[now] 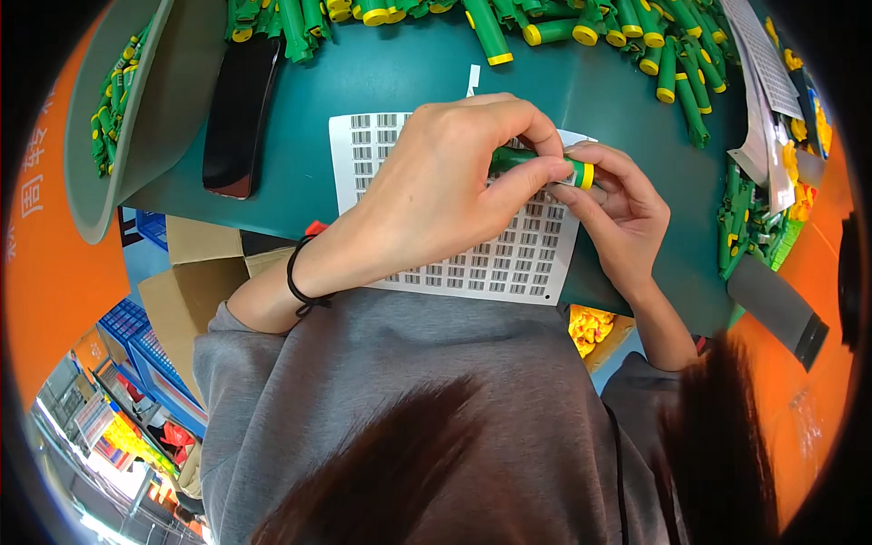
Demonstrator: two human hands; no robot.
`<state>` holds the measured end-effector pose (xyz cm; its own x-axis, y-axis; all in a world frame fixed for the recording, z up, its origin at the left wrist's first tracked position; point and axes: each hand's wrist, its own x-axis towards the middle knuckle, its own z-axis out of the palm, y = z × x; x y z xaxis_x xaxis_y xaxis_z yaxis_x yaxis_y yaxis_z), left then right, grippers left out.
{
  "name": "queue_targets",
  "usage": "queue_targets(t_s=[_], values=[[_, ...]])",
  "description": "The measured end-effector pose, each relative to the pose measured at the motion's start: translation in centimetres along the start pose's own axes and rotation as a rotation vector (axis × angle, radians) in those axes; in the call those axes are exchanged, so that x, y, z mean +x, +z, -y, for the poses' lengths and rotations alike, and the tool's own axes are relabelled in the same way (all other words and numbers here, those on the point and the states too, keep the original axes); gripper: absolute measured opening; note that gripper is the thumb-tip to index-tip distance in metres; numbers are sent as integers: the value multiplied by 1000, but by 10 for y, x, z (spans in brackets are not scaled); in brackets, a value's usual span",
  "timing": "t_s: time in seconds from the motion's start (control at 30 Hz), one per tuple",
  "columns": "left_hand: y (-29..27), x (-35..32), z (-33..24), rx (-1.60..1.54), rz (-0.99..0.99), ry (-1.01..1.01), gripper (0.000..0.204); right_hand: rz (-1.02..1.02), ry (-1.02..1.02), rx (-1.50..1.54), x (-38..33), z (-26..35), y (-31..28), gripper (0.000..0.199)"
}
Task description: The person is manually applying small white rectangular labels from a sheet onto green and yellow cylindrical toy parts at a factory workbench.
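Between my two hands is a green tube (pixel 510 159) with a yellow end, held over the table. My left hand (pixel 454 177) reaches across from the left, its thumb and forefinger closed on the tube near a small pale label. Fingers of my right hand (pixel 629 213) are closed around the yellow end. The left fingers cover part of the tube. Under both hands lies a white sheet of small barcode labels (pixel 545 245), partly hidden by my left forearm. Just beyond the sheet is a small white paper strip (pixel 473 80).
Many green tubes (pixel 636 27) are heaped along the far edge; more lie at the right (pixel 740 218). A black phone-like slab (pixel 241 118) rests at left beside a grey bin (pixel 150 136) holding similar pieces. Below the table edge are a cardboard box (pixel 186 300) and yellow-red items (pixel 590 327).
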<state>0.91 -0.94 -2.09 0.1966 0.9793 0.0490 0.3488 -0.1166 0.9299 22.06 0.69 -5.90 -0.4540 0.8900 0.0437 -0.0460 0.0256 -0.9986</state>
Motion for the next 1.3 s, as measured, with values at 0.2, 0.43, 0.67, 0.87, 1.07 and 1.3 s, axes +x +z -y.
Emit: queue_targets(t_s=[0.2,0.43,0.67,0.87,1.07,1.3], values=[[-1,1,-1,50,10,-19,12,5,-36,-9,0,-2,-1,38],[3,0,1,79,-16,7,12,13,-52,-10,0,-2,-2,38],[10,-1,10,-8,-93,95,16,33,-16,32,-2,-3,-6,38],[-2,3,2,-39,175,-135,20,61,-86,-59,3,1,-9,35],[-12,0,-7,-140,32,-66,21,116,-144,-178,20,17,-13,36],[-211,-43,-8,409,-1388,-34,27,-366,-318,-1483,76,30,-85,27]])
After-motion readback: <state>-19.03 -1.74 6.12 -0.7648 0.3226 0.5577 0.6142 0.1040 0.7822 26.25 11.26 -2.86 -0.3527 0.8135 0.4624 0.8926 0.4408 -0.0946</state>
